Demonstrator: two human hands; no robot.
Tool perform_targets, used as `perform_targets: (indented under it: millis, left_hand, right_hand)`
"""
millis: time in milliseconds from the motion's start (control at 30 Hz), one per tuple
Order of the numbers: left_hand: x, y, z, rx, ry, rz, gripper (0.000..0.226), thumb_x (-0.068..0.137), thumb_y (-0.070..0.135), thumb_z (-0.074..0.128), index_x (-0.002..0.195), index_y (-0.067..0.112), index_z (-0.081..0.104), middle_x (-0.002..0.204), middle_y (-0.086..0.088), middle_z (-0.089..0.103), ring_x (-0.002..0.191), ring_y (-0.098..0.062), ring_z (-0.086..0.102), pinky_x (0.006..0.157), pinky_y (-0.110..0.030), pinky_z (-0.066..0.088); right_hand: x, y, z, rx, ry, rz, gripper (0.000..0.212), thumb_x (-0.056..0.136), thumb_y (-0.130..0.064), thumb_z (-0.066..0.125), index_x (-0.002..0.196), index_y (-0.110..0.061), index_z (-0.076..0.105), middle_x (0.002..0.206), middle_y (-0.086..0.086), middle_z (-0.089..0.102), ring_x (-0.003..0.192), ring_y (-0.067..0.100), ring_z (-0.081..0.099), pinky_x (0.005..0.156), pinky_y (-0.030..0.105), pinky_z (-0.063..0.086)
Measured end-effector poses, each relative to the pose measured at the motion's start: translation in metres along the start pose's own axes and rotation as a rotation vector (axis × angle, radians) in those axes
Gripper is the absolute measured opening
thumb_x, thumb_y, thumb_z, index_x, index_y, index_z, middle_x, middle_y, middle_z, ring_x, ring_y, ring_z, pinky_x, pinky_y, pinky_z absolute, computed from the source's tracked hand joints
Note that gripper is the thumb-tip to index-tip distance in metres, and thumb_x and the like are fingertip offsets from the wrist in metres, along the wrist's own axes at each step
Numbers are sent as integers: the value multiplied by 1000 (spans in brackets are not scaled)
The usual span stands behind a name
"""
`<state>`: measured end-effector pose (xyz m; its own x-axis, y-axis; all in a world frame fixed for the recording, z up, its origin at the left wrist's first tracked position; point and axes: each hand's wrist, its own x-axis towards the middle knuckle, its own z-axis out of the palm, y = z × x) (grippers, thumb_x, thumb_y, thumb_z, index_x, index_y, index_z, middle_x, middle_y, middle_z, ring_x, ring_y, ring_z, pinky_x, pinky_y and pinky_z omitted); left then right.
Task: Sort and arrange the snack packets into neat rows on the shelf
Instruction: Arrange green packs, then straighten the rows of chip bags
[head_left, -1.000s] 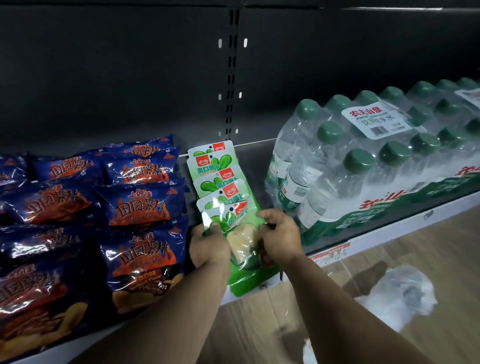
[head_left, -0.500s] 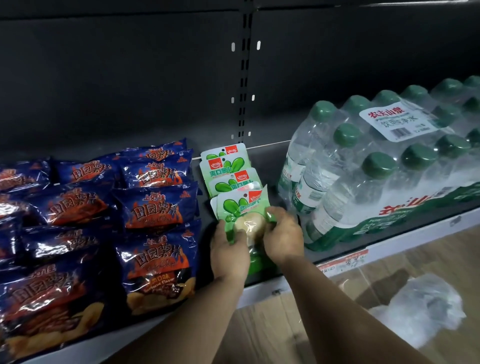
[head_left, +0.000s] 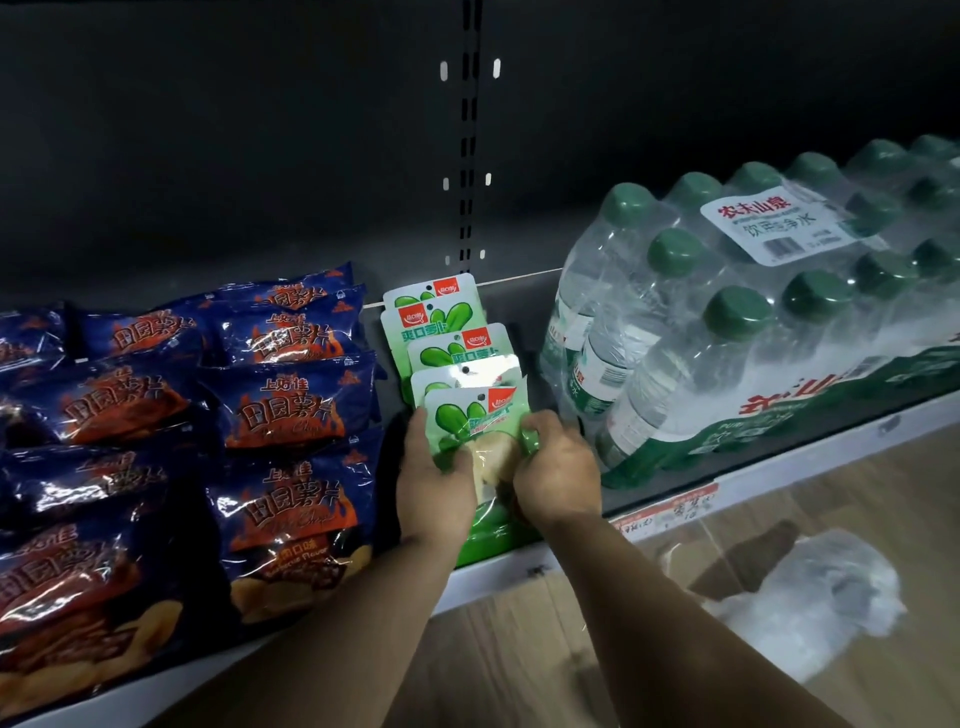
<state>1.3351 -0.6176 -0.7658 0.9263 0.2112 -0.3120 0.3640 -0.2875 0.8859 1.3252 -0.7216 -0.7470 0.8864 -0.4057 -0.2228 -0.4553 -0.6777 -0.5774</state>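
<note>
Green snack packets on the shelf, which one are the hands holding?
The frontmost green packet, nearest the shelf edge: left hand and right hand pinch its sides.

A shrink-wrapped pack of green-capped water bottles (head_left: 737, 312) stands at the right of the shelf, while a crumpled clear plastic bag (head_left: 815, 597) lies on the wooden floor (head_left: 519, 649) below.
</note>
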Motion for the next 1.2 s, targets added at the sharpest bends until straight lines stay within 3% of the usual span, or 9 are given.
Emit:
perform_targets:
  millis: [100, 233, 400, 567, 800, 967, 1067, 1200]
  left_hand:
    - [-2, -2, -1, 108, -10, 53, 57, 90, 15, 56, 144, 22, 38, 147, -5, 41, 132, -25, 40, 108, -30, 33]
    - [-7, -2, -2, 149, -22, 74, 55, 91, 14, 56, 144, 15, 40, 151, -4, 34, 138, -21, 31, 109, -24, 25]
    - [-10, -3, -4, 169, -30, 80, 59, 90, 15, 57, 145, 16, 37, 152, -3, 32, 138, -20, 30, 109, -26, 25]
    - [-10, 0, -5, 151, -51, 53, 62, 90, 18, 57, 147, 18, 34, 153, -2, 31, 139, -21, 30, 109, -27, 26]
    - [-7, 0, -8, 269, -96, 73, 69, 90, 23, 55, 151, 23, 22, 159, -1, 14, 144, -21, 19, 112, -30, 23]
    - [-18, 2, -11, 598, -153, 282, 68, 93, 29, 49, 149, 41, 13, 158, 5, -13, 146, -22, 2, 113, -34, 21]
    - [-21, 2, -8, 827, -229, 383, 68, 97, 38, 39, 151, 34, -1, 156, 8, -25, 145, -17, -14, 115, -38, 16]
    - [-17, -1, -7, 944, -292, 350, 72, 96, 44, 36, 151, 30, -9, 156, 8, -25, 146, -17, -14, 115, -40, 13]
  right_hand:
    - [0, -1, -2, 15, -13, 20, 43, 85, -2, 45, 125, -17, 53, 125, 12, 53, 116, 30, 49, 96, 33, 39]
    - [2, 1, -4, 91, -30, 27, 43, 84, 1, 47, 122, -16, 58, 125, 11, 55, 112, 29, 53, 97, 32, 43]
    - [0, 3, -3, 127, -26, 16, 42, 84, 0, 48, 122, -16, 59, 124, 11, 57, 111, 27, 54, 96, 33, 44]
    - [2, 2, -2, 109, -17, 31, 40, 87, -8, 50, 126, -17, 51, 129, 10, 47, 119, 26, 45, 99, 29, 34]
    - [2, 2, 5, 39, 4, 8, 42, 89, -9, 47, 130, -16, 52, 130, 11, 52, 121, 27, 46, 100, 31, 35]
    - [-1, 8, 2, -11, 3, -14, 50, 87, -2, 45, 134, -18, 50, 133, 9, 52, 124, 25, 43, 103, 30, 31]
    - [-3, 10, 1, -61, -7, -49, 52, 86, -3, 45, 135, -19, 48, 133, 9, 50, 124, 26, 43, 103, 30, 32]
    - [-3, 12, 2, -97, -16, -58, 53, 86, -5, 47, 136, -21, 47, 132, 10, 50, 122, 28, 43, 102, 32, 35]
